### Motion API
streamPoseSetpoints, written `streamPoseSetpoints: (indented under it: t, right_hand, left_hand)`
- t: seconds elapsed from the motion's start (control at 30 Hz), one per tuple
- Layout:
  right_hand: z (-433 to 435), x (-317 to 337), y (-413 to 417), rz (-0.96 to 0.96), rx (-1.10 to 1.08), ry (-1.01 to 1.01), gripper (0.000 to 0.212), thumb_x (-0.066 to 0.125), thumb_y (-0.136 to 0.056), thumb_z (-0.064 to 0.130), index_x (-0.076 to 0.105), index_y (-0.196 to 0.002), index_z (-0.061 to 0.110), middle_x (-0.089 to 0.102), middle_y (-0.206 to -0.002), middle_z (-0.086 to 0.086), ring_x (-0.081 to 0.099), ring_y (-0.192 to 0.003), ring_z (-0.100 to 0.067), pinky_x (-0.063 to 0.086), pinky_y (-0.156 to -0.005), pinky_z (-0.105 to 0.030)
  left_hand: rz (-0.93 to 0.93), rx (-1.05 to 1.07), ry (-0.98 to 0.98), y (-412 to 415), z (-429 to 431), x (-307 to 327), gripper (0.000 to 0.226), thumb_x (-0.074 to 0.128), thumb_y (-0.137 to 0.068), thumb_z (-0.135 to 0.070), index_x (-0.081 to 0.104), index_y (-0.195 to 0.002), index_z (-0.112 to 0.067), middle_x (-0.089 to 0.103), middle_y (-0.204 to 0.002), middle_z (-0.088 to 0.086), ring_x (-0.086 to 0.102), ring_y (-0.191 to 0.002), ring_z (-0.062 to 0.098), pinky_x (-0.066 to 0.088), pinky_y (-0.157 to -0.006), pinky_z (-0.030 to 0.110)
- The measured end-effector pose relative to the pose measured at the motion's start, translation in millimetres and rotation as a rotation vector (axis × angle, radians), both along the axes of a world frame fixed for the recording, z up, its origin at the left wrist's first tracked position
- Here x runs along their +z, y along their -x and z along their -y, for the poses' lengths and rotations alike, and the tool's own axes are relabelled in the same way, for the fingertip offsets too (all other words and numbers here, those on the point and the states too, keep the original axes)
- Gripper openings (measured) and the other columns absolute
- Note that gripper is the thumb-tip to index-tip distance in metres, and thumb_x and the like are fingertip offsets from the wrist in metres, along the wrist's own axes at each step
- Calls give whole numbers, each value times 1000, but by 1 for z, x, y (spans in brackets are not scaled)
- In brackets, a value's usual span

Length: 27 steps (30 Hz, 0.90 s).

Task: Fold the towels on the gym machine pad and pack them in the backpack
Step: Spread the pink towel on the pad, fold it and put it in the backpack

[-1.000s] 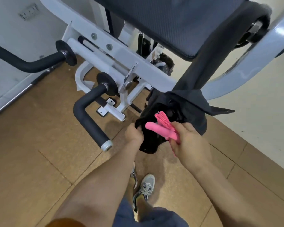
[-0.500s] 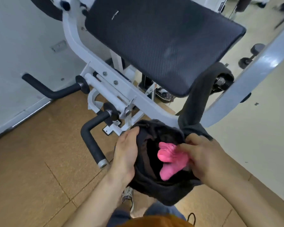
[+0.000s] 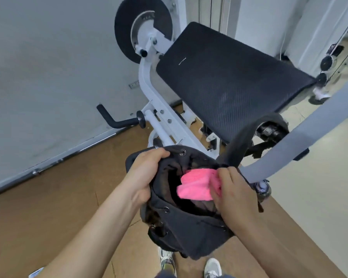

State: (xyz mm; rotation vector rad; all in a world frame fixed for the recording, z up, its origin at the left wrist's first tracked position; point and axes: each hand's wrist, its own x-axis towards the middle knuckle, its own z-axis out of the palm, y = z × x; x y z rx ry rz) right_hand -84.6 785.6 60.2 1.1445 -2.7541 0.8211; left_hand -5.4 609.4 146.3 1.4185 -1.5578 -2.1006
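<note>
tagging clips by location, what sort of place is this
Most likely a gym. A white-framed exercise machine with a black pad stands ahead, a black disc, probably a weight plate, hangs on it, and a foam-gripped handle sticks out.

No readable text, label or number anywhere.

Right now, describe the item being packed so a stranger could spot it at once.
Find the black gym machine pad; nearer the camera, a black backpack is held open by the left hand. In its mouth sits the folded towel, pinched by the right hand: bright pink, the only vivid colour among black fabric.
</note>
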Motion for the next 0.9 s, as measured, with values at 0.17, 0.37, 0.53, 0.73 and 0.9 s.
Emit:
streamPoseSetpoints:
  t: [0.17,0.37,0.53,0.73,0.9]
  right_hand:
    - [-11,32,-7,301,298,-275,52,65,-85,42,42,-129,29,52,-115,4,60,-98,-22,48,-79,-34]
    - [2,34,-1,330,625,-146,34,53,-84,11,65,-101,38,63,-86,12,44,-79,-9,41,-67,-27]
    - [1,-9,14,-200,578,-349,25,55,-69,19,69,-83,36,68,-81,17,49,-67,-11,34,-55,-26]
    - [-9,3,38,-183,297,-434,15,68,-72,33,63,-72,19,67,-67,-1,64,-63,-26,50,-53,-32]
    - [2,29,8,174,614,-254,19,52,-86,31,66,-99,36,68,-91,11,57,-88,-12,47,-79,-30]
  left_hand:
    - [-5,7,38,4,-8,4,9,59,-90,-15,66,-90,-8,68,-80,16,63,-67,27,51,-65,31]
    - [-13,-27,87,2,-11,7,14,57,-92,-15,63,-81,-11,69,-68,11,63,-61,24,50,-65,32]
    - [-1,-104,95,-8,-10,8,22,57,-93,-14,60,-72,-14,67,-65,6,62,-57,19,48,-59,27]
    - [67,-364,283,-30,-22,2,25,57,-96,-17,51,-71,-16,57,-59,-3,53,-51,8,41,-48,18]
    - [-23,-78,136,-25,-21,-6,22,56,-97,-18,50,-76,-14,61,-67,6,56,-56,15,47,-52,23]
